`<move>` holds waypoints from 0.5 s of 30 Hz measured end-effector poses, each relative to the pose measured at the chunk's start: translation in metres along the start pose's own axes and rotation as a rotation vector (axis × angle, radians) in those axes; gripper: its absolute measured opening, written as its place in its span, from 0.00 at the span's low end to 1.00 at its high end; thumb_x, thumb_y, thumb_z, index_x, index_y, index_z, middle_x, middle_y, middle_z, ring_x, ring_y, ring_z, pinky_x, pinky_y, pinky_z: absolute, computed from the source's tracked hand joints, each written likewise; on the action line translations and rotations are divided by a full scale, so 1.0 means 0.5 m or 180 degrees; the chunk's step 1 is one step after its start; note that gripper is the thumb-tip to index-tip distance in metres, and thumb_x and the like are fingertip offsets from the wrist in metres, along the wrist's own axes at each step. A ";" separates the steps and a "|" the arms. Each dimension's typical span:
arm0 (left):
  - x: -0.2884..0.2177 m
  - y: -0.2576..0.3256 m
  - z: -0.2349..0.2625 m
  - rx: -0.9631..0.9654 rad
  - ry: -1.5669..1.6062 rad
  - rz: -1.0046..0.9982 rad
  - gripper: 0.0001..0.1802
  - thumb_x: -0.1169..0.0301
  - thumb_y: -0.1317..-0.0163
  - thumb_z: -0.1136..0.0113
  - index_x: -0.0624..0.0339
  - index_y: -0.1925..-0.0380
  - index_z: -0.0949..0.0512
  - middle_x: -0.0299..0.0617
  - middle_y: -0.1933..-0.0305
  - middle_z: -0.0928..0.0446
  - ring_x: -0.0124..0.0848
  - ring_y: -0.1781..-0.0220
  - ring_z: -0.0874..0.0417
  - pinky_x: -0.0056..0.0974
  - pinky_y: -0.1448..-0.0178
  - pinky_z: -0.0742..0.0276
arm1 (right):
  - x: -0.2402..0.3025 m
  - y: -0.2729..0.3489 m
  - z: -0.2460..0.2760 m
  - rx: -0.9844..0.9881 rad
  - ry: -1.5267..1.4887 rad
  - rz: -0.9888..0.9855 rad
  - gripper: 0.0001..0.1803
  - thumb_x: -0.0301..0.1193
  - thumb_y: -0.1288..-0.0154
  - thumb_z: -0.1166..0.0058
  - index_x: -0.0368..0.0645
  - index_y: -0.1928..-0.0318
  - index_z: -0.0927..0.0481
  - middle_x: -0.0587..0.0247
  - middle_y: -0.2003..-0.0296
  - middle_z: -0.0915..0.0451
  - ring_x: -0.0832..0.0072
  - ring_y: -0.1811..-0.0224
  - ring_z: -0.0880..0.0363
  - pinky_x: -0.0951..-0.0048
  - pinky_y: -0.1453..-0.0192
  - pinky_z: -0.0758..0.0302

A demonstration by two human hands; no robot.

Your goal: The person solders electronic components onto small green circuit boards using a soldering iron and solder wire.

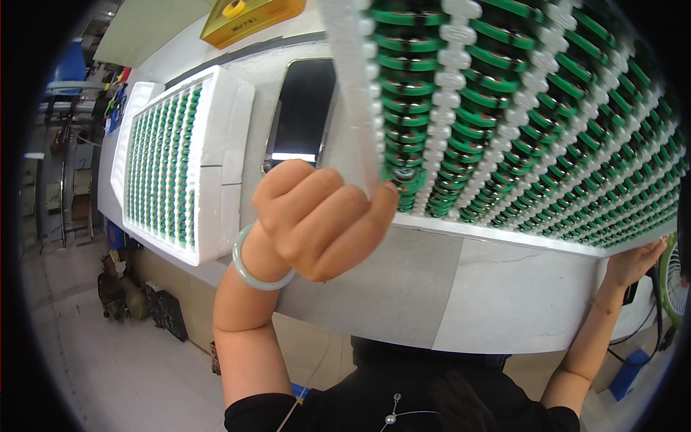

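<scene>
A large white foam tray is tilted up toward me at the right, packed with rows of round green circuit boards standing on edge between white toothed dividers. My right hand grips the tray's lower right corner. At the lower left corner of the tray is my left hand, closed, its back toward me and a pale bangle on the wrist. One fingertip lies against a green board in the end column. Whatever the other fingers hold is hidden behind the hand.
A second white foam tray with similar green boards stands at the left on the grey table. A phone lies between the trays. A yellow box sits at the back, and a green fan stands at far right.
</scene>
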State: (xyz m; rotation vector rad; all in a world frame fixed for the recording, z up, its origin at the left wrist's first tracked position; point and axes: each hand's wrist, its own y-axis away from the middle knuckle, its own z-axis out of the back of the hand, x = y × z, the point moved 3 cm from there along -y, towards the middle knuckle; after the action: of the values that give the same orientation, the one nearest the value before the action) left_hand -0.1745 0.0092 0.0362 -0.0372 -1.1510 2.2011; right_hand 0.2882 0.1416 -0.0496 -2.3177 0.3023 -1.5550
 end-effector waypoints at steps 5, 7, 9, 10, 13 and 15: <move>-0.010 0.006 0.009 0.0350 0.0149 -0.0038 0.13 0.72 0.65 0.37 0.59 0.75 0.26 0.27 0.87 0.43 0.20 0.85 0.41 0.27 0.80 0.52 | -0.001 0.003 -0.047 0.0372 -0.0524 -0.0209 0.20 0.42 0.31 0.77 0.44 0.48 0.38 0.66 0.51 0.31 0.76 0.48 0.33 0.72 0.43 0.38; -0.012 0.006 0.009 0.0520 0.0240 -0.0010 0.14 0.70 0.60 0.34 0.58 0.72 0.26 0.27 0.87 0.43 0.20 0.85 0.41 0.27 0.80 0.52 | -0.002 0.002 -0.055 0.0635 -0.0675 -0.0255 0.20 0.41 0.31 0.77 0.44 0.47 0.38 0.65 0.50 0.31 0.76 0.48 0.34 0.71 0.43 0.39; -0.010 0.008 0.008 0.0478 0.0246 -0.0055 0.14 0.71 0.60 0.34 0.58 0.72 0.26 0.27 0.87 0.43 0.20 0.85 0.41 0.27 0.80 0.52 | -0.010 0.004 -0.008 0.0240 -0.0270 -0.0149 0.21 0.41 0.31 0.77 0.44 0.47 0.38 0.65 0.50 0.32 0.76 0.48 0.34 0.71 0.42 0.39; -0.009 0.007 0.006 0.0418 0.0278 -0.0110 0.13 0.71 0.60 0.35 0.59 0.72 0.26 0.26 0.87 0.42 0.19 0.85 0.41 0.27 0.80 0.53 | -0.005 0.002 -0.004 -0.0173 0.0161 -0.0032 0.21 0.41 0.31 0.77 0.43 0.47 0.38 0.64 0.49 0.32 0.76 0.48 0.34 0.70 0.42 0.39; -0.008 0.005 0.000 0.0331 0.0340 -0.0129 0.13 0.71 0.61 0.35 0.59 0.72 0.26 0.27 0.87 0.42 0.20 0.85 0.41 0.27 0.81 0.53 | 0.005 -0.002 -0.028 0.0011 0.0067 -0.0042 0.20 0.40 0.30 0.78 0.43 0.47 0.39 0.64 0.50 0.32 0.75 0.48 0.34 0.70 0.43 0.38; -0.007 0.006 0.002 0.0367 0.0334 -0.0118 0.13 0.71 0.61 0.34 0.59 0.73 0.26 0.27 0.87 0.42 0.20 0.85 0.41 0.27 0.81 0.53 | 0.005 -0.005 -0.041 0.0507 -0.0474 -0.0179 0.20 0.40 0.30 0.78 0.43 0.47 0.39 0.64 0.50 0.32 0.75 0.48 0.34 0.70 0.43 0.38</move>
State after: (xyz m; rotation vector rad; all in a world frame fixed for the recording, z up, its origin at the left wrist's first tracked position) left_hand -0.1736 0.0054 0.0338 -0.0808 -0.9589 2.2016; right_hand 0.2702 0.1398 -0.0394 -2.3181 0.0743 -1.3680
